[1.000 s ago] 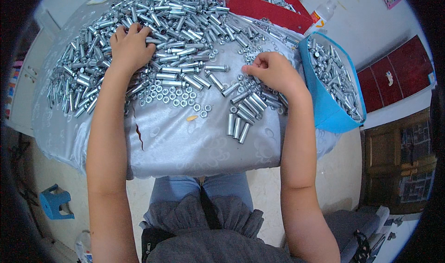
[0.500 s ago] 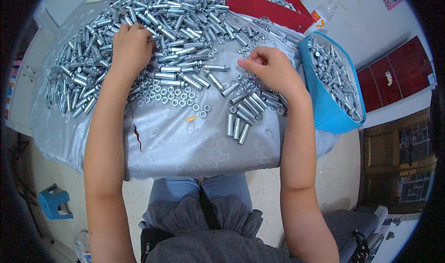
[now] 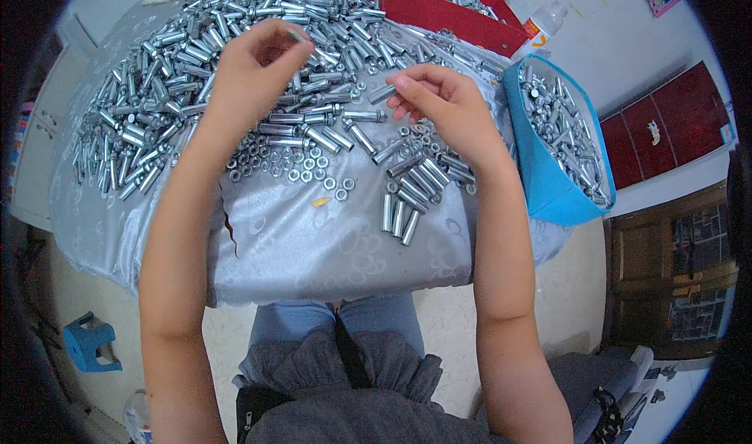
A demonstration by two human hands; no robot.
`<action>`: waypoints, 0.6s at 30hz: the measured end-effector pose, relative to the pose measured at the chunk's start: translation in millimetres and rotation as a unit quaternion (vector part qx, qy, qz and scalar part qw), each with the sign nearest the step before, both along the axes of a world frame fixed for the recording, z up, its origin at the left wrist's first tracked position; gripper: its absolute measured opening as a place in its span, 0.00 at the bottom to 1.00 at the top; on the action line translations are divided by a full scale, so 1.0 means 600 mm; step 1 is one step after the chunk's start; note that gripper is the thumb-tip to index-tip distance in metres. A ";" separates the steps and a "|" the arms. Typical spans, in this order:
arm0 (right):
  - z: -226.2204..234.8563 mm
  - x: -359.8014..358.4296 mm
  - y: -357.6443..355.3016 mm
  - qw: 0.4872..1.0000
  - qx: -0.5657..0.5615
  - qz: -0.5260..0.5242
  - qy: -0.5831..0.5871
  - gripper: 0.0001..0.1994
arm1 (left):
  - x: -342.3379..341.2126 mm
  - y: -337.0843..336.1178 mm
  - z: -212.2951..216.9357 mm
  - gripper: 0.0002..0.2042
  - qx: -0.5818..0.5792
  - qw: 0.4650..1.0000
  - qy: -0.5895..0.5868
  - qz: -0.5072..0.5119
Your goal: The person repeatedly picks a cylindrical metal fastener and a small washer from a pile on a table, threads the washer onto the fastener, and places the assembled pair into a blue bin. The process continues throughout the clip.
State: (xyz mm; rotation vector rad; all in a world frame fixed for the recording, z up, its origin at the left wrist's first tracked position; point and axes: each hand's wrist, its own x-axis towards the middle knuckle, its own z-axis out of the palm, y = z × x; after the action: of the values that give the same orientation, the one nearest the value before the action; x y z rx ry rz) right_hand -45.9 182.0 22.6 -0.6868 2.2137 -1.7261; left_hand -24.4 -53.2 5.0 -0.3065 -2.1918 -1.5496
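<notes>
My left hand (image 3: 262, 64) is raised over the near part of a big heap of silver sleeve anchor bolts (image 3: 176, 68). Thumb and fingers pinch a small metal piece (image 3: 297, 35), mostly hidden and blurred. To its right, my right hand (image 3: 450, 107) grips a silver metal sleeve (image 3: 381, 94) between thumb and fingertips, its free end pointing left. Loose hex nuts (image 3: 294, 162) lie in front of the heap. Below my right hand, several plain metal sleeves (image 3: 423, 182) lie side by side, with more nuts and washers around them.
A light blue fabric bin (image 3: 560, 170) full of bolts stands at the table's right edge. Behind it are a red box (image 3: 446, 17) of bolts and a plastic bottle (image 3: 548, 23). The silvery tablecloth (image 3: 345, 256) has a tear (image 3: 229, 229) at the front left.
My left hand has lifted out of the heap and moved right with a small metal piece. My right hand has shifted slightly up and left, and a metal sleeve now shows in its fingers.
</notes>
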 end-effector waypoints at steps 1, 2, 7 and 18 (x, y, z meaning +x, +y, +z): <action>0.000 0.001 -0.001 1.000 -0.010 0.000 -0.005 0.10 | 0.002 0.008 -0.003 0.07 0.016 1.000 -0.011 -0.013; 0.001 0.003 -0.002 1.000 -0.020 -0.001 -0.008 0.11 | 0.002 0.017 -0.005 0.07 0.032 0.999 -0.020 -0.027; -0.003 0.005 -0.004 0.999 -0.025 0.009 0.034 0.11 | 0.009 0.039 -0.001 0.07 0.157 0.983 -0.063 -0.078; -0.021 0.023 -0.024 0.994 -0.011 0.072 0.080 0.09 | 0.024 0.075 0.004 0.11 0.220 0.964 0.012 -0.151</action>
State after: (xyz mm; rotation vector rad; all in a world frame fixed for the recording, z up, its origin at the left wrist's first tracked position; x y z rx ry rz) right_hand -32.4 167.6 10.0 -0.9957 2.1880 -1.6793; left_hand -10.1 -8.2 7.5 -0.5294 -1.7738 -2.1293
